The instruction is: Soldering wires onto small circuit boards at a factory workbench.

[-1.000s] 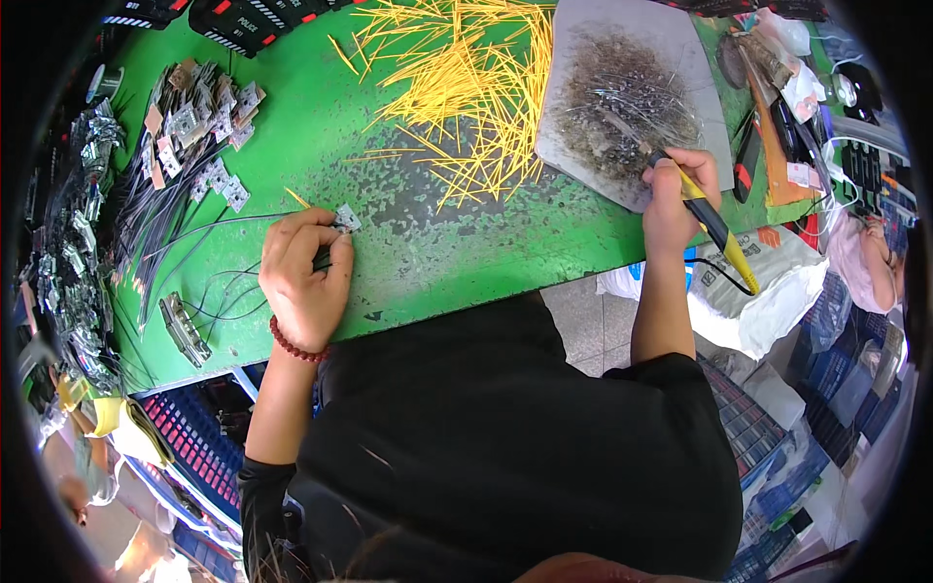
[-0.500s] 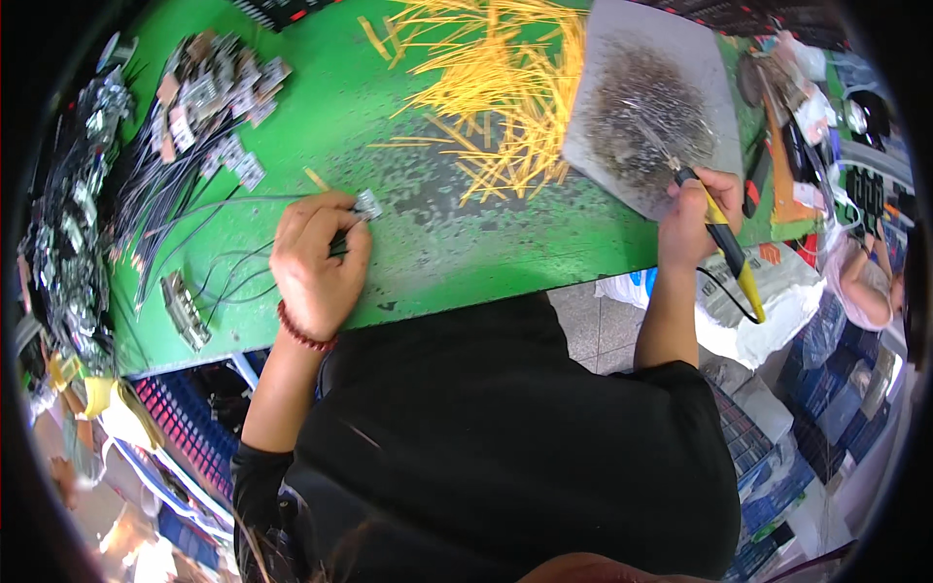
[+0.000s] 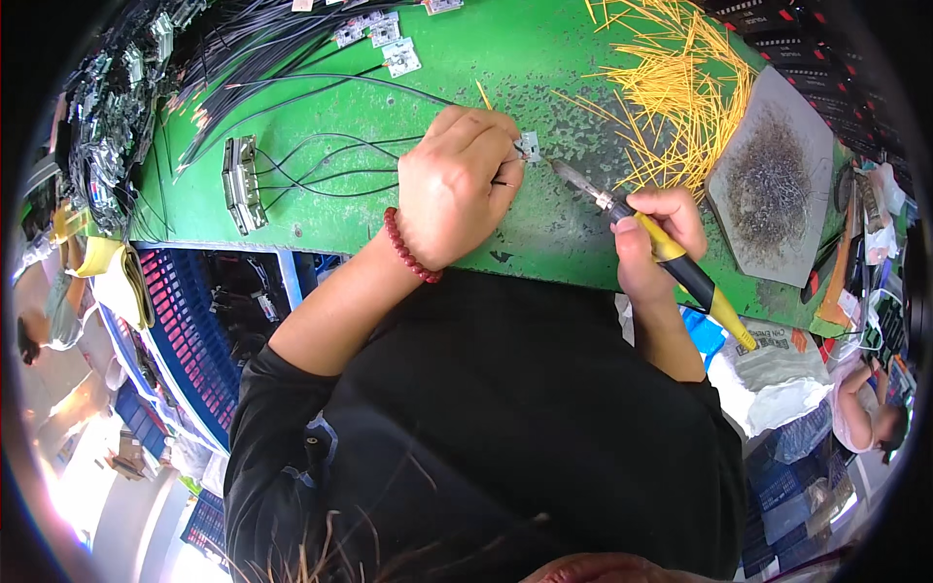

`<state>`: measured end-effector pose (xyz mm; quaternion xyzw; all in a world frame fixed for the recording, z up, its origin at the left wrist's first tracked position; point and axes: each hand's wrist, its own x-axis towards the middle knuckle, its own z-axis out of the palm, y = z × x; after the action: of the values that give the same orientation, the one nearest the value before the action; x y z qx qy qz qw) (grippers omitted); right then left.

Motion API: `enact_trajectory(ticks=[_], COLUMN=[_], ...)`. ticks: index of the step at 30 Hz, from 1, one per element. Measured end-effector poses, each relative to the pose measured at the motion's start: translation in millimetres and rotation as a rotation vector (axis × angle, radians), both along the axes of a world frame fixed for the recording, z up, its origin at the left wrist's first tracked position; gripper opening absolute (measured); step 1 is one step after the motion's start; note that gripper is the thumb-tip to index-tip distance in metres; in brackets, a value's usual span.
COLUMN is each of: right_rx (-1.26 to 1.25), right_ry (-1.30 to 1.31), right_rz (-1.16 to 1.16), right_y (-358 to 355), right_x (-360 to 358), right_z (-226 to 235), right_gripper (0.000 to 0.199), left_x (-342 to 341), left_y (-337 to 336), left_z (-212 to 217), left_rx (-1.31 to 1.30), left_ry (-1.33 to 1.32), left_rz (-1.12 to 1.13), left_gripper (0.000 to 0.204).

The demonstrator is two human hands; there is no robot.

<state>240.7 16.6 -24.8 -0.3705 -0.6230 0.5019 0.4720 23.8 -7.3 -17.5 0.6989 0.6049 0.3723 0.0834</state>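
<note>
My left hand (image 3: 457,180) is closed, with thin black wires (image 3: 330,146) running into it from the left. A small white circuit board (image 3: 528,147) sits at its fingertips; whether they touch the board is hidden. In my right hand (image 3: 653,238) is a yellow and black soldering iron (image 3: 692,280), held like a pen. Its tip points left and lies just right of the board, with a small gap. Left of my left hand, a metal-sided housing (image 3: 243,185) lies on the green bench (image 3: 364,214), several of the wires leading to it.
Thin yellow strips (image 3: 675,92) lie heaped at the far right, beside a grey pad (image 3: 768,228) with a dark, speckled patch. Black wires with small boards (image 3: 399,57) lie at the far left. Dark metal parts (image 3: 107,180) pile along the left edge. Another person (image 3: 860,408) is at right.
The soldering iron has left the grey pad and come left, close to the small board at my left hand. The view has shifted, so the bench's things sit differently in the picture.
</note>
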Motion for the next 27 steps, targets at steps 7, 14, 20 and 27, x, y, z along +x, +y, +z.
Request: enact_trajectory(ticks=[7,14,20,27], right_rx=[0.032,0.054,0.051,0.041], right_ry=[0.022,-0.077,-0.091,0.005], right_rz=[0.022,-0.001,0.037,-0.012], right_y=[2.3,1.1,2.7,0.2], right_x=[-2.0,-2.9,-2.3,-2.8], right_z=[-3.3,-0.6,-3.7,-3.2], right_gripper=[0.027,0.025,0.021,0.021], left_x=[-1.9,-1.4,-1.1,0.4], left_y=[1.2,2.1,0.6,1.3], left_z=[-2.0,-3.0,-0.7,-0.7], left_rx=[-0.002,0.003,-0.017,-0.014], left_ry=[-0.012,-0.007,-0.015,-0.034], left_rz=[0.0,0.006,0.005,-0.002], left_gripper=[0.009,0.009,0.01,0.012])
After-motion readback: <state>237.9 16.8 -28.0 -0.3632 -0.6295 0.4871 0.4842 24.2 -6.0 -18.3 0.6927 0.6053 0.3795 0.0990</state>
